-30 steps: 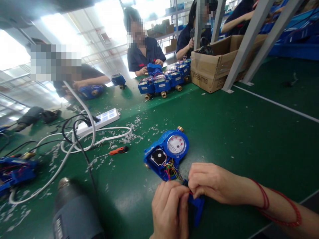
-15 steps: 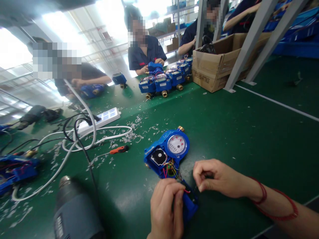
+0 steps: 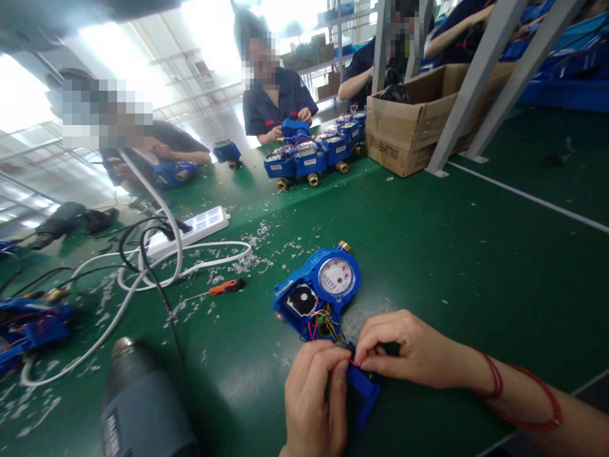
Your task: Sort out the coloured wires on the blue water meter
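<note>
An opened blue water meter (image 3: 316, 295) with a white dial lies on the green table (image 3: 451, 254), coloured wires (image 3: 323, 327) spilling from its near end. A small blue cover piece (image 3: 364, 390) hangs on those wires. My left hand (image 3: 314, 403) is closed around the blue piece and the wire ends. My right hand (image 3: 404, 349) pinches a red wire right at the left fingertips. Red cords circle my right wrist.
A heat gun (image 3: 143, 406) lies at the near left. An orange screwdriver (image 3: 226, 287), a white power strip (image 3: 190, 230) with cables and plastic shavings lie to the left. Several blue meters (image 3: 309, 155) and a cardboard box (image 3: 413, 127) stand farther back, where other people work.
My right hand, which had pulled away to the right, has come back to the left hand and now pinches the red wire. The blue piece has shifted slightly.
</note>
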Demonstrator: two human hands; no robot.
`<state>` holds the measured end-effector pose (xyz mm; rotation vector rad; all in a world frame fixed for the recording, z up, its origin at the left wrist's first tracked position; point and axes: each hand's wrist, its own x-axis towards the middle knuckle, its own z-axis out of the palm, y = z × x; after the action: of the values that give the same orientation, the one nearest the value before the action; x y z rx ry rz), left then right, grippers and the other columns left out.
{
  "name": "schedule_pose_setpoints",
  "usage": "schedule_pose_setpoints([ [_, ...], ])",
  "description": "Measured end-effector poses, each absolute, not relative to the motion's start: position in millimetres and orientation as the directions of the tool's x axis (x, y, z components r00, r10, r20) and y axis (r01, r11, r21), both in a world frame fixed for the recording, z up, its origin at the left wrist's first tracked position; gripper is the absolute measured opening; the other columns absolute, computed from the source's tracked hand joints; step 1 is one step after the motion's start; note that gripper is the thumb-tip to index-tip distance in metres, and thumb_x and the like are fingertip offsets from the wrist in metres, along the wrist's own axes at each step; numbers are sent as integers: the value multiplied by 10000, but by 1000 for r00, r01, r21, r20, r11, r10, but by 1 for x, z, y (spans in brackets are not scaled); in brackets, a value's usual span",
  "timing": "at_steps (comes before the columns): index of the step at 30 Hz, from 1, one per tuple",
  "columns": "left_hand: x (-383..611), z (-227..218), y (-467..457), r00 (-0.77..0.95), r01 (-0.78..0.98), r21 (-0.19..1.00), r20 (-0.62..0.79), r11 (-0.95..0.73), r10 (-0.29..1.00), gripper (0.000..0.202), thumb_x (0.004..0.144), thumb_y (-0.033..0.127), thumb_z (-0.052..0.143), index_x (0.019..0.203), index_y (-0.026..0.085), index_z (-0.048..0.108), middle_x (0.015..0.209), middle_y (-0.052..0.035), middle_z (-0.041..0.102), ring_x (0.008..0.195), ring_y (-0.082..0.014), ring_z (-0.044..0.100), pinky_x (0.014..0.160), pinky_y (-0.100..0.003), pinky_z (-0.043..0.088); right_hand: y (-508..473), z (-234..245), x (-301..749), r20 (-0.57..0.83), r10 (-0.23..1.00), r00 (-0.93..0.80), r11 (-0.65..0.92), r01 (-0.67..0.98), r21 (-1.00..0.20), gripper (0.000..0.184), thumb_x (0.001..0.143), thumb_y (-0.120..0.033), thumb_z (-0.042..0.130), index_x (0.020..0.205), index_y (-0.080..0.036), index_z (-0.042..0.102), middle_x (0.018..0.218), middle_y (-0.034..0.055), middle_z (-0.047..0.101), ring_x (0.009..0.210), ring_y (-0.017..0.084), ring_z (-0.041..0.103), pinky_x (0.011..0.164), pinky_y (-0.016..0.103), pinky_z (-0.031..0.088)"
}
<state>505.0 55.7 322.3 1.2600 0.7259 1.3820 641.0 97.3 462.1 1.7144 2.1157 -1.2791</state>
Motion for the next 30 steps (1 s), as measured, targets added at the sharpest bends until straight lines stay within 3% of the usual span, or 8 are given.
schedule_pose_setpoints([
  [7,503,322,59,83,-301,911,320,-282,944,224,789,-31,463,945,122,514,898,-46,495,862,-85,475,740,-204,406,89,453,635,-647,737,-197,-289,773,-565,191,793,-272,583,842,-93,628,784,41,563,677,63,497,600,160,399],
  [9,504,322,58,65,-259,915,337,-310,939,240,787,-25,474,968,126,526,939,-57,497,903,-95,479,765,-216,413,89,452,634,-627,762,-161,-296,775,-559,195,791,-271,580,812,-83,623,746,41,545,619,56,471,555,157,390],
  [11,506,325,55,-42,-130,930,341,-344,939,249,774,-7,516,987,119,540,1027,-91,478,934,-107,482,760,-221,422,89,453,632,-527,834,-162,-174,830,-530,128,787,-220,576,803,-101,619,724,26,539,594,51,464,539,157,385],
  [14,509,334,50,-269,83,929,369,-360,890,261,717,-1,599,952,106,560,1017,-104,492,881,-107,502,718,-223,420,88,456,628,-235,921,-310,194,890,-413,72,757,-74,566,807,-118,593,736,9,551,657,62,486,600,179,393],
  [16,511,338,47,-299,100,922,386,-374,873,255,699,-6,613,923,107,566,913,-73,533,831,-104,511,714,-240,412,86,458,625,-100,898,-428,388,879,-278,97,759,-42,562,825,-112,574,748,16,553,708,86,480,653,215,392],
  [18,513,339,46,-253,76,925,380,-373,890,250,710,7,608,934,110,573,874,-60,553,829,-112,516,748,-262,411,83,459,622,-58,859,-508,495,855,-154,97,783,-56,550,868,-100,567,768,33,554,737,111,476,695,254,391],
  [24,520,334,44,-151,-126,947,276,-295,949,241,741,13,577,962,109,568,875,-59,554,809,-89,525,736,-206,436,74,454,623,-83,790,-607,608,794,-17,150,820,-68,492,948,-59,570,815,73,556,764,152,485,673,295,396],
  [30,516,332,45,-58,-64,940,332,-335,942,302,728,-1,578,1006,110,538,922,-49,566,877,-83,534,805,-189,434,71,453,623,-65,778,-624,627,778,33,174,834,-72,460,955,-48,583,833,78,566,775,160,500,678,304,415],
])
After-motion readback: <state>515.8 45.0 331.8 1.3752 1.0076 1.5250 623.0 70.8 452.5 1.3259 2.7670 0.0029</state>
